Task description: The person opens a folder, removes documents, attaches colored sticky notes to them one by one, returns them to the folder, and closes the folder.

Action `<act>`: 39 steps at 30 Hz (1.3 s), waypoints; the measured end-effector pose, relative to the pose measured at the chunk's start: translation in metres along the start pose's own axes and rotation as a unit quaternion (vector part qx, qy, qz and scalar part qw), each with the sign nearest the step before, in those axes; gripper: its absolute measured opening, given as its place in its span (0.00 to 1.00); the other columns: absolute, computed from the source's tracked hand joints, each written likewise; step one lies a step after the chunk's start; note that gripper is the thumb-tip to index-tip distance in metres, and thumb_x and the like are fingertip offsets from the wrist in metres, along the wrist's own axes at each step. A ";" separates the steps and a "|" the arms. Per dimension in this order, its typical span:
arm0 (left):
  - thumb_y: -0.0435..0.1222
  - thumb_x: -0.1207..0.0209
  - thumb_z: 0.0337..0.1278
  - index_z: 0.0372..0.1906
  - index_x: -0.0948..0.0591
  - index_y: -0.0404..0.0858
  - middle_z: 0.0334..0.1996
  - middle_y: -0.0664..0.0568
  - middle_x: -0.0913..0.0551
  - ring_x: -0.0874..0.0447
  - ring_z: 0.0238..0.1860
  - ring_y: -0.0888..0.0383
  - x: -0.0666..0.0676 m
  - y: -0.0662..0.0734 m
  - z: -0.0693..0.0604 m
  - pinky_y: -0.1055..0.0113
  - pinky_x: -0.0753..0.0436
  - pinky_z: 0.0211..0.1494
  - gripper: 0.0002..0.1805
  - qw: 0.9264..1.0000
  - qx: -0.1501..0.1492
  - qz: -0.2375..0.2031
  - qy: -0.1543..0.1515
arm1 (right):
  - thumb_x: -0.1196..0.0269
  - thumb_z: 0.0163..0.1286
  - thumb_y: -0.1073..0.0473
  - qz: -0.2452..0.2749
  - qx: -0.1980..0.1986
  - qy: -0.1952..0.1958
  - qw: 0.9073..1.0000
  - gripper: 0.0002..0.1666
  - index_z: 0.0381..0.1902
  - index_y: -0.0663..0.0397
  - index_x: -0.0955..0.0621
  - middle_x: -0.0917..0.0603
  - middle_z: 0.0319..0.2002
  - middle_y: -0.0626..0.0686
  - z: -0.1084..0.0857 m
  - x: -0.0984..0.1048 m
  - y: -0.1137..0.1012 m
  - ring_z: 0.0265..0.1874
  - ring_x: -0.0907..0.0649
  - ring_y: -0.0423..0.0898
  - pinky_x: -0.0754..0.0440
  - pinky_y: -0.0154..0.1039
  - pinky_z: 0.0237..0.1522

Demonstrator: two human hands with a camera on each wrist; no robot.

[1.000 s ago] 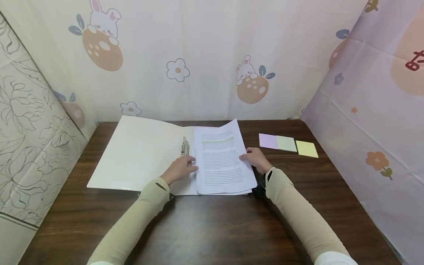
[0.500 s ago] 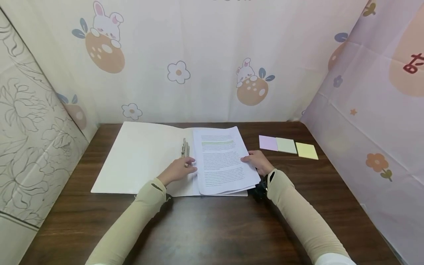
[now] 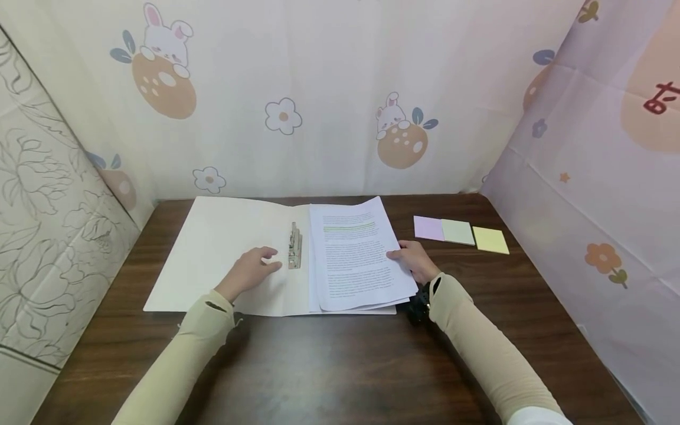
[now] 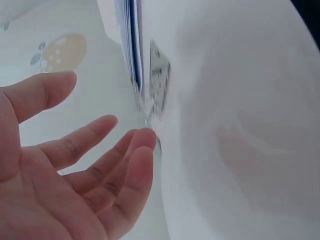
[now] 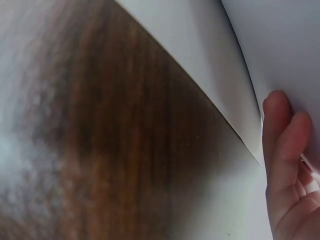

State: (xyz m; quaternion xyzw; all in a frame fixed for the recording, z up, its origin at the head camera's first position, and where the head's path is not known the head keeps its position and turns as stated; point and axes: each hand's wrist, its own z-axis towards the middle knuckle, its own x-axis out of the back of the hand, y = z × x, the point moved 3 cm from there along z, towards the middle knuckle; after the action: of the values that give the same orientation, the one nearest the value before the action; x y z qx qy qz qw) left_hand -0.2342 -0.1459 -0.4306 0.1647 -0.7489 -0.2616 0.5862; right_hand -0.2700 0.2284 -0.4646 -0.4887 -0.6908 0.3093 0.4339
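A white folder point(image 3: 207, 254) lies spread wide on the table, with a metal lever clip point(image 3: 294, 251) near its spine. On its right side rest printed sheets point(image 3: 353, 265), one line highlighted green. My right hand point(image 3: 416, 261) pinches their right edge, thumb on top; the right wrist view has its fingers point(image 5: 285, 145) under the paper, which is lifted from the cover. Left of the clip, my left hand point(image 3: 248, 273) is over the bare cover with nothing in it. Its fingers are loosely bent and spread in the left wrist view, apart from the clip point(image 4: 159, 80).
Three sticky note pads lie at the back right of the brown table point(image 3: 329, 366): purple point(image 3: 428, 228), pale green point(image 3: 458, 232) and yellow point(image 3: 491, 240). Patterned curtains point(image 3: 329, 159) stand behind and along both sides.
My left hand has moved left, away from the papers' left edge, so the clip shows fully. My right hand keeps its grip on the sheets, whose lower right corner has shifted slightly right.
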 end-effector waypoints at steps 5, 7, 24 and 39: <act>0.45 0.47 0.68 0.64 0.28 0.31 0.62 0.33 0.25 0.23 0.59 0.38 0.017 -0.018 -0.007 0.46 0.23 0.58 0.27 1.000 0.023 0.011 0.016 | 0.43 0.71 0.61 0.001 0.006 -0.002 1.000 0.29 0.67 0.65 0.33 0.19 0.52 0.62 -0.001 0.001 0.000 0.33 0.16 0.43 0.17 0.37 0.34; 0.45 0.48 0.68 0.64 0.28 0.30 0.62 0.32 0.26 0.25 0.60 0.36 0.022 -0.026 -0.010 0.44 0.24 0.59 0.28 0.999 0.033 0.015 0.020 | 0.43 0.71 0.61 0.000 0.007 -0.005 1.000 0.29 0.67 0.66 0.33 0.19 0.51 0.62 -0.001 0.000 0.002 0.33 0.16 0.43 0.17 0.37 0.34; 0.46 0.50 0.68 0.65 0.32 0.28 0.62 0.24 0.33 0.37 0.61 0.25 0.049 -0.077 -0.035 0.36 0.32 0.60 0.30 0.988 0.127 0.060 0.067 | 0.46 0.70 0.62 -0.005 -0.008 -0.009 1.000 0.29 0.67 0.67 0.34 0.21 0.52 0.62 0.000 -0.002 0.005 0.36 0.18 0.44 0.19 0.37 0.36; 0.46 0.51 0.68 0.69 0.40 0.24 0.65 0.19 0.43 0.44 0.62 0.21 0.073 -0.116 -0.066 0.31 0.37 0.59 0.35 0.971 0.214 0.034 0.099 | 0.47 0.70 0.61 -0.011 -0.004 -0.009 1.000 0.28 0.66 0.67 0.34 0.21 0.52 0.63 0.000 -0.005 0.006 0.35 0.17 0.44 0.19 0.37 0.36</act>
State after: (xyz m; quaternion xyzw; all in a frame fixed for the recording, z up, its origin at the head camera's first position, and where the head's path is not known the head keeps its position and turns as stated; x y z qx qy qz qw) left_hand -0.1967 -0.2938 -0.4289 0.2855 -0.7309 -0.0579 0.6172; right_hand -0.2669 0.2259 -0.4710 -0.4799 -0.7016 0.3060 0.4287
